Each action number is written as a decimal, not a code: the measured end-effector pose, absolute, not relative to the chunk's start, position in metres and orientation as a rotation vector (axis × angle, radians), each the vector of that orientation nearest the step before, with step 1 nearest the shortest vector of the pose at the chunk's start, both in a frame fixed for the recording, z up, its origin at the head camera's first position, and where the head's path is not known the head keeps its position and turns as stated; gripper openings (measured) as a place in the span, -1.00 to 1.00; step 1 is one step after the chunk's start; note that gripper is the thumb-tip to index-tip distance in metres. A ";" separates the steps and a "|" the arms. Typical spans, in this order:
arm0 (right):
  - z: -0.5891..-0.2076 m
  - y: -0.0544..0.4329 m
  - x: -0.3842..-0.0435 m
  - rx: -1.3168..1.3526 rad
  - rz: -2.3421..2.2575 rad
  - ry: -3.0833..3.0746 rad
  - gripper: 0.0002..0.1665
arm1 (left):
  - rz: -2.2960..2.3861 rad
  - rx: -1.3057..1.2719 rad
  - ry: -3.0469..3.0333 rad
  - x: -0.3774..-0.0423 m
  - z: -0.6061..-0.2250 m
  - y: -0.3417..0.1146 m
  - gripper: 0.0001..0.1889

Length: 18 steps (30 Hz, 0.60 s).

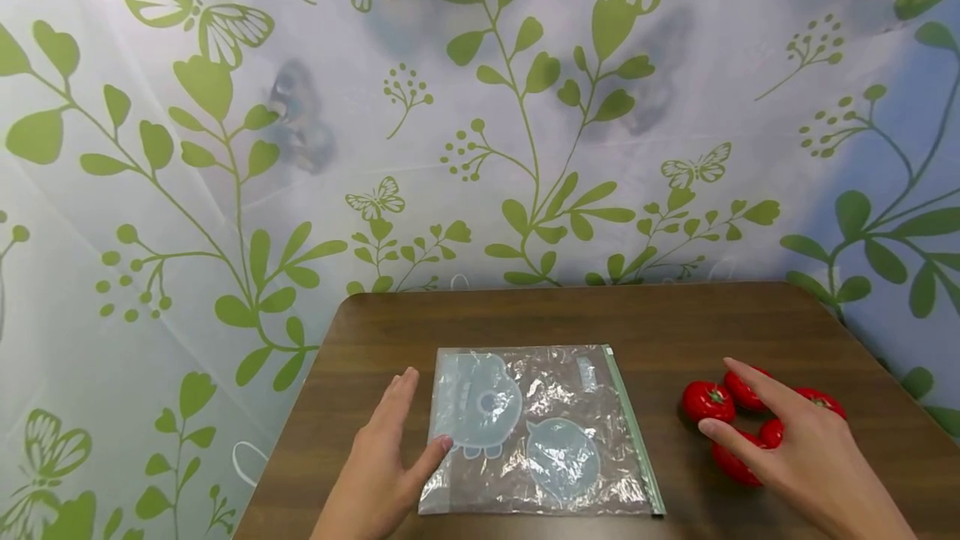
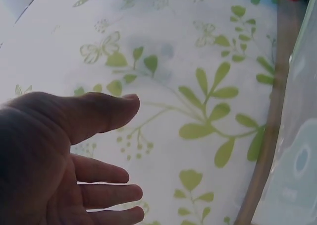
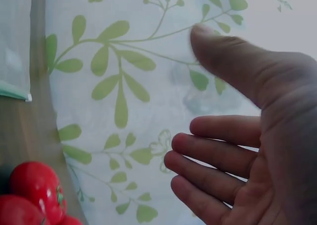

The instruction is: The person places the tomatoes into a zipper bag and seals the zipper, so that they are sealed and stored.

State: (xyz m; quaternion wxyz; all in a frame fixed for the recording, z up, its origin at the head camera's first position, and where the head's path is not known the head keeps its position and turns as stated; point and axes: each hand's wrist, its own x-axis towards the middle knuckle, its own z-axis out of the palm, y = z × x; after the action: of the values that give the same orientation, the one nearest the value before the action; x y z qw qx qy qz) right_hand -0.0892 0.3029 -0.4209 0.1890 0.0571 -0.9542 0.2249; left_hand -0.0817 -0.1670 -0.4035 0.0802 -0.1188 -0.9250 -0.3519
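A clear plastic zip bag (image 1: pixel 555 390) with pale blue printed shapes lies flat on the table, its green zip edge (image 1: pixel 633 432) to the right. My left hand (image 1: pixel 382 457) is at the bag's left side, fingers extended and thumb apart, holding nothing; whether the thumb touches the bag I cannot tell. Several red tomatoes (image 1: pixel 707 401) sit grouped at the right of the table. Over them is my right hand (image 1: pixel 802 448), its fingers straight and thumb spread, hiding some of them. In the right wrist view its palm (image 3: pixel 267 195) is bare, and tomatoes (image 3: pixel 37 188) show at lower left.
The dark wooden table (image 1: pixel 570 315) has rounded far corners. Behind it and along the sides hangs a pale cloth (image 1: pixel 420 215) printed with green leaves and butterflies.
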 end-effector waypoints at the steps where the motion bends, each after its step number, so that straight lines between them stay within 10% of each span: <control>1: -0.420 0.301 -0.091 0.178 0.632 -2.678 0.02 | -1.057 -0.366 -2.768 -0.083 -0.404 -0.163 -0.07; 18: -0.409 0.293 -0.137 0.383 0.627 -2.938 0.05 | -0.894 -0.557 -2.787 -0.099 -0.427 -0.110 -0.20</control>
State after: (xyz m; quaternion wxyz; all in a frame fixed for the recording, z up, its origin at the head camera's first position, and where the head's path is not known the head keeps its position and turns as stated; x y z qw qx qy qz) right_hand -0.1369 0.2926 -0.4087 0.0565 0.1262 -0.9686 0.2065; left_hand -0.0987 -0.1099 -0.4273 0.0812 -0.1863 -0.9323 -0.2991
